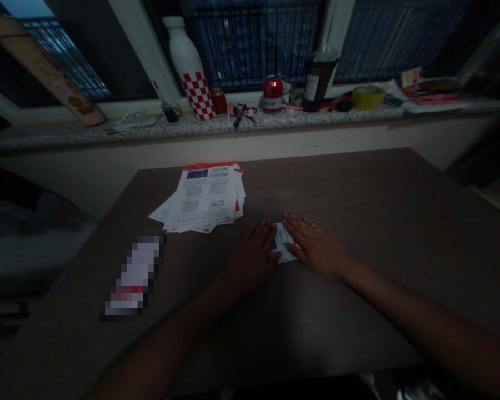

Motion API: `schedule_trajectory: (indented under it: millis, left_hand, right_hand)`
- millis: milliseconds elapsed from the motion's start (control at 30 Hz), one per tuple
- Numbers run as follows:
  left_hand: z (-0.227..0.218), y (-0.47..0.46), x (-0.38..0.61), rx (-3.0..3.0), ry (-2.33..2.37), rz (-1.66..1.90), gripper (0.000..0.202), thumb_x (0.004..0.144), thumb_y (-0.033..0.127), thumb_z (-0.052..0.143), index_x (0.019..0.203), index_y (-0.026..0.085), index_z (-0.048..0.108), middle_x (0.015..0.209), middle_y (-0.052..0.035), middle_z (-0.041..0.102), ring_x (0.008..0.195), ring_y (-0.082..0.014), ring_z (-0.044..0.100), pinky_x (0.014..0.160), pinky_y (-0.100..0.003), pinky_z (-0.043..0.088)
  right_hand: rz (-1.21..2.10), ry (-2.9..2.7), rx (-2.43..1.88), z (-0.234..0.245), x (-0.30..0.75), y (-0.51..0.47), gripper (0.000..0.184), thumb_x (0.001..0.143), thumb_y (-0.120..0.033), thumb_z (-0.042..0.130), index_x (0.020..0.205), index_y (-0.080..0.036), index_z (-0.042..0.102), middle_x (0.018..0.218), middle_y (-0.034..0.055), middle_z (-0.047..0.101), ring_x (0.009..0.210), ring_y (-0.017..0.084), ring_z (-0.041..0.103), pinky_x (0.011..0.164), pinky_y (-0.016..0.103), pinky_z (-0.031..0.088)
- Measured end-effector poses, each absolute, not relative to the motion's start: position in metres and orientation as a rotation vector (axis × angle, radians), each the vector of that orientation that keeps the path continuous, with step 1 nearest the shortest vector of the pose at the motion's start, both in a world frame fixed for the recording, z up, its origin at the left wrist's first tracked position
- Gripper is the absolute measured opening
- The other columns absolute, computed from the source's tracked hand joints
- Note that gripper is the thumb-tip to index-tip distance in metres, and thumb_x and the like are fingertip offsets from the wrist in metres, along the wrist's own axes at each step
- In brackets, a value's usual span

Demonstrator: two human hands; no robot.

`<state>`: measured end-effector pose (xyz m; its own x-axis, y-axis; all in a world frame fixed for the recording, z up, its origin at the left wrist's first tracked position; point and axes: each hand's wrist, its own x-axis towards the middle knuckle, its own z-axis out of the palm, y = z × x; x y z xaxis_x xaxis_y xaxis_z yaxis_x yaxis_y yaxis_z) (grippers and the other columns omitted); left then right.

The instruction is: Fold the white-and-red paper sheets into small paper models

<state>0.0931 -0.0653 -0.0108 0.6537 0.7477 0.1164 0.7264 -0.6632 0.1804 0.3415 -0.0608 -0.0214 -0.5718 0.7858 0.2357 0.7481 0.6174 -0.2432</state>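
A small folded sheet of printed paper (284, 240) lies on the brown table (379, 211), white with touches of blue and orange. Over its left side my left hand (254, 253) rests flat, fingers stretched out. My right hand (312, 244) presses flat on its right side, thumb reaching inward across the paper. Between the two hands the middle of the sheet shows; its outer edges are covered. Neither hand grasps anything. Farther back to the left sits a loose stack of printed sheets (208, 194) with orange edges.
A blurred-out phone-like slab (135, 275) lies at the table's left. Behind the table, the granite windowsill (150, 133) bears a red-checked white bottle (191, 72), a red can (273, 94), a dark pouch (316, 83), a yellow tape roll (366, 98) and a leaning tan tube (45, 66).
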Motion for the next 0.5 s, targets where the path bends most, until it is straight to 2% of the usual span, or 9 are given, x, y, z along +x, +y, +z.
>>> schedule_trajectory:
  millis: [167,333,500]
  left_hand:
    - [-0.0101,-0.0647,0.0928,2.741,1.237,0.288,0.065,0.112,0.043,0.044,0.167,0.011,0.031,0.175,-0.0193,0.028,0.164,-0.0307,0.025,0.133,-0.052,0.026]
    - [-0.0102,-0.0647,0.0933,2.757,1.253,0.262,0.064,0.112,0.044,0.043,0.166,0.010,0.034,0.175,-0.0189,0.029,0.164,-0.0291,0.025,0.134,-0.050,0.026]
    - [-0.0108,-0.0645,0.0932,2.754,1.263,0.270,0.065,0.112,0.045,0.044,0.166,0.011,0.034,0.175,-0.0175,0.029,0.164,-0.0281,0.025,0.134,-0.050,0.025]
  right_hand:
    - [0.144,-2.499,-1.279,-0.0190,0.3416,-0.0619,0.069,0.113,-0.051,0.039,0.172,-0.021,0.024,0.173,0.0149,0.035,0.160,0.028,0.035,0.131,0.055,0.032]
    - [0.132,-2.466,-1.390,-0.0223,0.3431,-0.0627,0.078,0.110,-0.059,0.040,0.173,-0.017,0.021,0.175,0.0155,0.030,0.162,0.029,0.031,0.132,0.054,0.029]
    - [0.131,-2.482,-1.411,-0.0255,0.3444,-0.0617,0.079,0.110,-0.061,0.038,0.172,-0.015,0.023,0.176,0.0148,0.026,0.163,0.029,0.028,0.133,0.052,0.027]
